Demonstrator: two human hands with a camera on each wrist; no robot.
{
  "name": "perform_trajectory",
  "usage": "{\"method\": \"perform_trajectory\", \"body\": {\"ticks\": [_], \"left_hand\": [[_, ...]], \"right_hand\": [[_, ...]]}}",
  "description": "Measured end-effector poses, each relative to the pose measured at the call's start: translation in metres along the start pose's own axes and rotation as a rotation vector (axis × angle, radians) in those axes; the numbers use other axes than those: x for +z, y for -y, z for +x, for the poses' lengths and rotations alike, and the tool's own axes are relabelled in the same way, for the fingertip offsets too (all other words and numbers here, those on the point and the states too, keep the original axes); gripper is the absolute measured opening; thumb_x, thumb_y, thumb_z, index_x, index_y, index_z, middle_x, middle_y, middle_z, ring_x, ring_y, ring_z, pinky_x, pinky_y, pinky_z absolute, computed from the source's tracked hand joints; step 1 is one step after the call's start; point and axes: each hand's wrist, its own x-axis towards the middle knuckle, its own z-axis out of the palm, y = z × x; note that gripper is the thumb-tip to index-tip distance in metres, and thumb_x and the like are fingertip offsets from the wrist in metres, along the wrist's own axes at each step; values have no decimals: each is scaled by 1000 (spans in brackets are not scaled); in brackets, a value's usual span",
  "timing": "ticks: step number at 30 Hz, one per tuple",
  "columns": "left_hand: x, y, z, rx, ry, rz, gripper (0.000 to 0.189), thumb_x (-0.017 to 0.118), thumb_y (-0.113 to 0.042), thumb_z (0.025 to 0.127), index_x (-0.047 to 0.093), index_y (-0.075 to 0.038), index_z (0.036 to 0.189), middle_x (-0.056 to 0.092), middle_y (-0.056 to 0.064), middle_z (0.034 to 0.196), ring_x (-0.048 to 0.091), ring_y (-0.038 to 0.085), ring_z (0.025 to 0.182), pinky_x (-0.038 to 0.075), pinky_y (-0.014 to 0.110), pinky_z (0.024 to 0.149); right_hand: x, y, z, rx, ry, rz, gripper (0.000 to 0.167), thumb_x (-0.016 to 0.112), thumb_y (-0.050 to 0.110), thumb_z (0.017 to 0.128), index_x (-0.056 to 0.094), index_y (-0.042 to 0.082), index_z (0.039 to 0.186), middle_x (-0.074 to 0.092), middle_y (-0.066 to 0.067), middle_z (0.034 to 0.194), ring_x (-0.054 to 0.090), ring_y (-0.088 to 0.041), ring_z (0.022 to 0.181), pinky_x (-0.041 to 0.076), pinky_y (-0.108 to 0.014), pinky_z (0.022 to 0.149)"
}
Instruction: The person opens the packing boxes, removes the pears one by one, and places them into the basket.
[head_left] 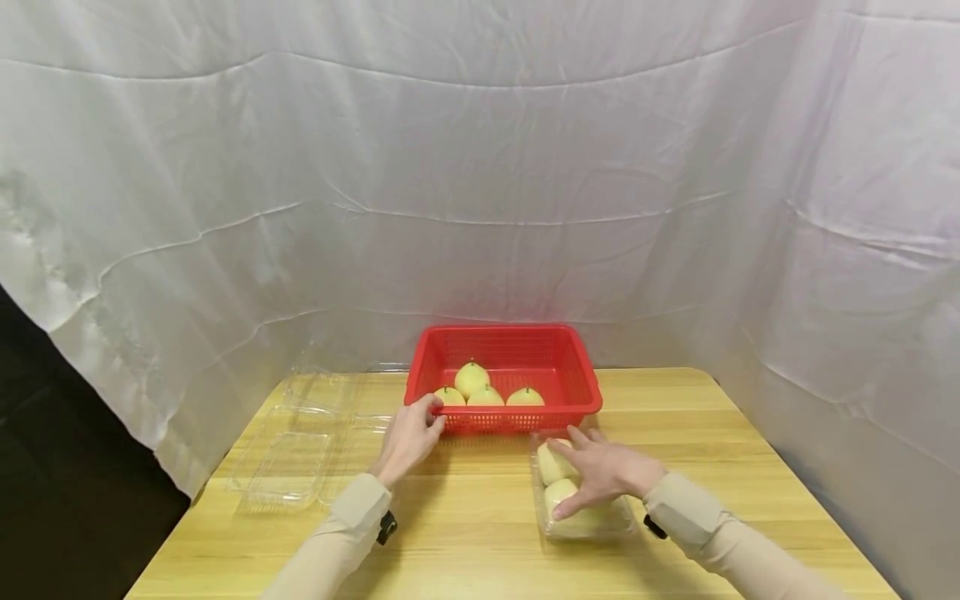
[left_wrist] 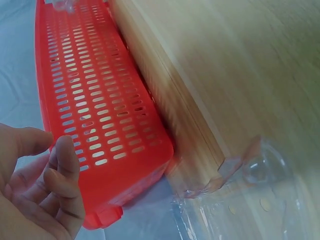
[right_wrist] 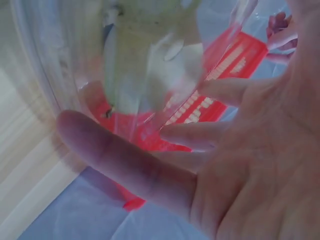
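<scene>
A red plastic basket (head_left: 483, 421) with slotted walls holds several pale yellow pears (head_left: 472, 379). My left hand (head_left: 408, 435) is at its front left corner, fingers loosely bent beside the rim; in the left wrist view the fingertips (left_wrist: 66, 145) overlap the basket's end wall. Spread over a see-through plastic box (head_left: 551, 528) is my right hand (head_left: 603, 471), its fingers and thumb stretched out across the top. Two yellow pears (head_left: 558, 493) show inside the box, the rest of it hidden by the hand. The right wrist view shows a pear (right_wrist: 145, 65) through the plastic.
More see-through plastic boxes (head_left: 288, 462) with their lids stand on the left of the wooden table (head_left: 480, 550). A pale grey curtain (head_left: 510, 200) hangs behind and at both sides.
</scene>
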Motion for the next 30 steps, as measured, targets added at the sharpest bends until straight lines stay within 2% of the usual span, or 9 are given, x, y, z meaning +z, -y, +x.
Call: {"method": "perform_trajectory", "body": {"ticks": [4,11,18,24,30], "left_hand": [[0,-1,-2,18,-17,-6,16,69,-13,88,69,-10,104,67,0,74,55,10,62,44,27,56],[0,-2,-1,12,-23,-11,14,69,-15,89,71,-11,102,72,3,83,63,13,70,50,30,62],[0,-1,-1,19,-24,7,13,70,-16,88,71,-12,101,72,2,82,62,13,70,49,30,61],[-2,1,-3,49,55,-27,28,68,-14,89,69,-8,116,71,4,80,58,10,64,46,26,56],[-1,1,-17,149,168,-67,50,70,-13,89,55,-9,137,71,2,83,59,7,68,49,22,62]], "right_hand": [[3,11,7,-11,-12,-17,107,71,73,69,35,16,152,24,-25,158,24,-52,143,31,-67,107],[8,25,19,-56,-38,-39,99,67,74,72,38,23,151,26,-21,158,26,-49,143,33,-69,104],[11,35,27,-65,-49,-72,94,62,76,75,38,26,151,27,-18,159,26,-49,143,37,-68,101],[14,43,33,-60,-79,-74,91,61,75,77,40,25,150,29,-17,158,28,-49,142,38,-68,100],[18,47,38,-74,-145,-102,89,58,77,78,43,24,148,34,-17,156,34,-49,139,43,-66,95]]}}
